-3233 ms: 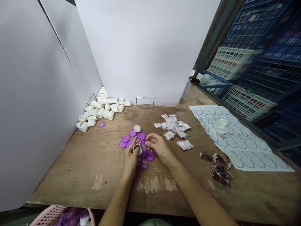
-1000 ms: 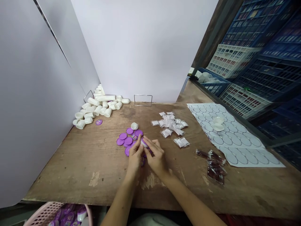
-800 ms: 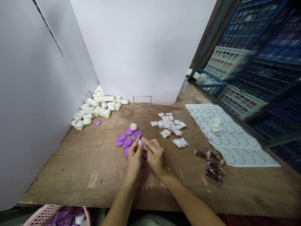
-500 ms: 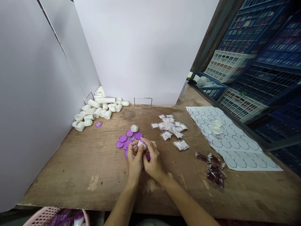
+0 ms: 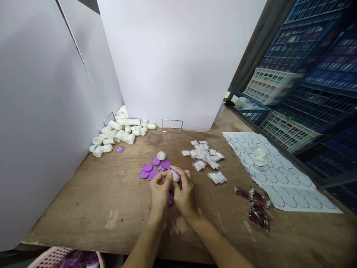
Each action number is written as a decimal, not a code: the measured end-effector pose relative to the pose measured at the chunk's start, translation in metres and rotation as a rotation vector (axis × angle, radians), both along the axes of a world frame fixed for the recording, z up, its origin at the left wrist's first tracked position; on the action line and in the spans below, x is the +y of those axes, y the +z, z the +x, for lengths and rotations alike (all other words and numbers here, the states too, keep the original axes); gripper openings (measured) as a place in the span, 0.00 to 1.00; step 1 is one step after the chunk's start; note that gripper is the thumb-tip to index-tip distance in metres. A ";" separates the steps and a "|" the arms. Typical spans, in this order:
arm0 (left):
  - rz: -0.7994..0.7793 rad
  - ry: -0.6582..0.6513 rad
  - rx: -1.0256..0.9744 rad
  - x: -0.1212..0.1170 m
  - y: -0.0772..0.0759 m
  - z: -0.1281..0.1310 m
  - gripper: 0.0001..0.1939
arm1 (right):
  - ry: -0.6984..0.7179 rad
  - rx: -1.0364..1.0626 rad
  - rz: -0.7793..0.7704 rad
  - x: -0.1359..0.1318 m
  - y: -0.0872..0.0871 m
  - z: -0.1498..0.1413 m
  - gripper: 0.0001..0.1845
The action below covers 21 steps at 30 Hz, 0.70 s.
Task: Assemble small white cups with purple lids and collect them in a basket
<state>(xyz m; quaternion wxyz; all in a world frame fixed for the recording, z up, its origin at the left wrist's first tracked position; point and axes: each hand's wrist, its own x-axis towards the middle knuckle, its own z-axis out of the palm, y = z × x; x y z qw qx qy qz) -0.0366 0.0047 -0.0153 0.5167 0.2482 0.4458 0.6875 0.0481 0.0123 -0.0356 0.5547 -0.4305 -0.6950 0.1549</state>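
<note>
Between both hands is a small white cup (image 5: pixel 176 176) with a purple lid, held on its side above the table. My left hand (image 5: pixel 161 188) pinches its left edge with thumb and fingers. My right hand (image 5: pixel 183 188) is wrapped around its right side, partly hiding it. Around and below the hands lie several purple lids (image 5: pixel 147 167), some covered by my fingers. Just behind them a single white cup (image 5: pixel 161 155) rests on the table.
Stacked white cups (image 5: pixel 117 132) are heaped at the back left. Small clear packets of white content (image 5: pixel 202 152) lie right of centre. Dark red packets (image 5: pixel 258 210) sit nearer, beside a sheet of drawn circles (image 5: pixel 279 175). Crates (image 5: pixel 312 89) stand right; a pink basket (image 5: pixel 50 257) sits below.
The lidded cup has turned slightly in my fingers, and my right hand has closed further around it. The whole view has shifted a little, with the table things appearing lower and further right.
</note>
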 end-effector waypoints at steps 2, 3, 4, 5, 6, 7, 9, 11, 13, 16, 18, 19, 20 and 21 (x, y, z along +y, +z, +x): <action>-0.054 -0.042 -0.139 0.001 0.001 -0.001 0.20 | -0.019 0.001 0.021 0.000 -0.001 -0.002 0.22; -0.075 -0.056 -0.192 0.002 0.001 -0.002 0.21 | -0.018 -0.006 0.032 0.001 -0.001 -0.002 0.23; -0.089 -0.068 -0.224 0.002 0.002 -0.003 0.21 | -0.007 -0.016 0.042 0.002 -0.002 -0.002 0.24; -0.095 -0.081 -0.236 0.003 0.002 -0.004 0.22 | 0.009 -0.025 0.050 0.003 -0.002 -0.001 0.24; -0.096 -0.093 -0.232 0.003 0.001 -0.004 0.22 | 0.027 -0.034 0.055 0.004 -0.002 0.000 0.24; -0.092 -0.099 -0.217 0.003 0.000 -0.005 0.22 | 0.046 -0.043 0.057 0.006 -0.002 0.002 0.24; -0.083 -0.112 -0.170 0.003 -0.003 -0.007 0.23 | 0.076 -0.069 0.056 0.007 -0.003 0.003 0.23; -0.059 -0.152 -0.124 0.002 -0.006 -0.014 0.25 | 0.086 -0.103 0.056 0.007 -0.005 0.002 0.21; -0.011 -0.215 -0.060 -0.002 -0.009 -0.026 0.26 | 0.109 -0.128 0.042 0.004 -0.008 -0.005 0.20; 0.047 -0.265 0.118 -0.015 -0.014 -0.055 0.24 | 0.182 -0.120 -0.031 -0.004 -0.014 -0.022 0.17; 0.037 -0.251 0.225 -0.028 -0.021 -0.077 0.22 | 0.267 -0.133 -0.111 -0.009 -0.017 -0.036 0.16; 0.028 -0.246 0.263 -0.034 -0.025 -0.088 0.22 | 0.315 -0.160 -0.158 -0.011 -0.018 -0.043 0.17; 0.016 -0.244 0.299 -0.040 -0.029 -0.098 0.23 | 0.361 -0.200 -0.206 -0.013 -0.018 -0.049 0.18; 0.003 -0.242 0.341 -0.046 -0.034 -0.108 0.24 | 0.404 -0.248 -0.249 -0.015 -0.019 -0.056 0.20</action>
